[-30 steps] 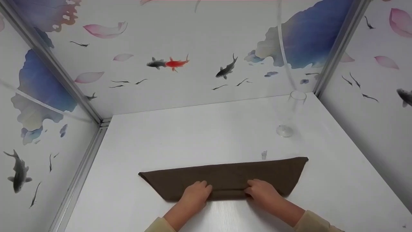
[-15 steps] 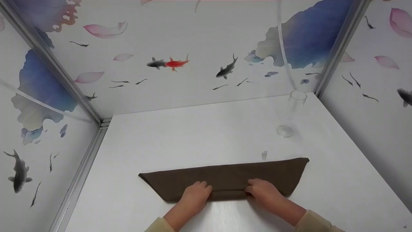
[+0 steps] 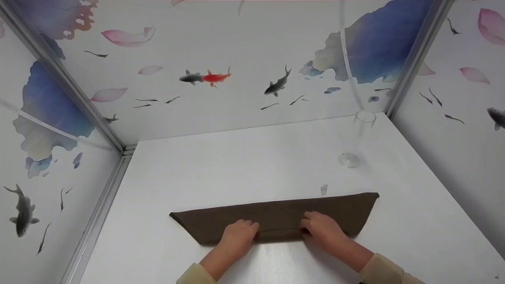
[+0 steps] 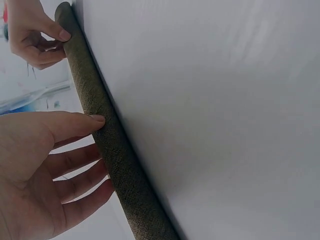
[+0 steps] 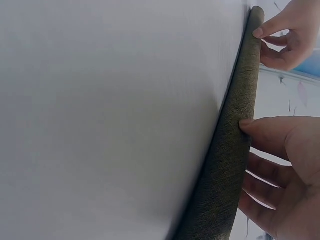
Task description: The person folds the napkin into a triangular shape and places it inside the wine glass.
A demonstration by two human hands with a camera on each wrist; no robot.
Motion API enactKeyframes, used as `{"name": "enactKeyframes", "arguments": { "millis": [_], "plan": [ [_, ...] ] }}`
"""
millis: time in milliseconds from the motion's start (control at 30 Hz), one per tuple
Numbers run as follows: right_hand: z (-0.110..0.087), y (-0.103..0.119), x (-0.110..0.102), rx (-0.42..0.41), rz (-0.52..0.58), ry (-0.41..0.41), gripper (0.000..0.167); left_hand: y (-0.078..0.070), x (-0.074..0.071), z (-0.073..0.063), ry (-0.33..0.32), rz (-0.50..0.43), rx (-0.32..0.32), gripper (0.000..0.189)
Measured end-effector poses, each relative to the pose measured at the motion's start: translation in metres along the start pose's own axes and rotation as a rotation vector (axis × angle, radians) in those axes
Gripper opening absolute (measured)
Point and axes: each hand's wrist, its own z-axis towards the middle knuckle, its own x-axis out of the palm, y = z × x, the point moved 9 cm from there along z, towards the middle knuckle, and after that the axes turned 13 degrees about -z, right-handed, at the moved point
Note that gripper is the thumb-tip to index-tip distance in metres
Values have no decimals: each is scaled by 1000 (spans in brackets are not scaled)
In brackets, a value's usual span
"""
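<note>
A dark brown cloth napkin (image 3: 276, 215) lies across the white table, folded into a long strip with slanted ends. Its near edge is rolled into a narrow tube, seen close up as the rolled edge (image 4: 122, 160) in the left wrist view. My left hand (image 3: 238, 236) pinches this roll left of the middle, thumb on the near side and fingers behind it. To the right, my right hand (image 3: 323, 228) holds the same roll in a like grip, and its thumb (image 5: 247, 125) shows pressed on the cloth in the right wrist view. A short stretch of roll shows between the hands.
A clear stemmed glass (image 3: 349, 159) stands upright at the back right of the table (image 3: 221, 169). Just beyond the cloth is a small grey mark (image 3: 324, 189). White panels (image 3: 236, 43) printed with fish and petals enclose the back and both sides.
Both hands have shifted slightly away from the person along with the cloth's near edge, and the roll has turned a little forward. The glass has not moved.
</note>
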Motion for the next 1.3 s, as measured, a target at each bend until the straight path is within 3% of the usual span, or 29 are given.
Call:
{"name": "enactKeyframes", "arguments": {
  "millis": [167,267,433,733,967,1300],
  "plan": [
    [0,1,-10,1,-20,-116,16,4,-1,1,-27,13,-23,19],
    [2,0,-12,21,-45,-138,12,5,-4,2,-79,36,-21,16],
    [4,-1,-9,52,-77,-125,8,8,-5,3,-118,53,-45,13],
    [4,2,0,21,-103,-47,7,14,-1,6,-87,20,-71,12],
    [3,4,1,10,-110,-55,11,14,-5,8,-104,-30,-60,10],
    [-2,6,6,33,-117,-11,9,11,-4,6,-71,-37,-82,10]
  ]
}}
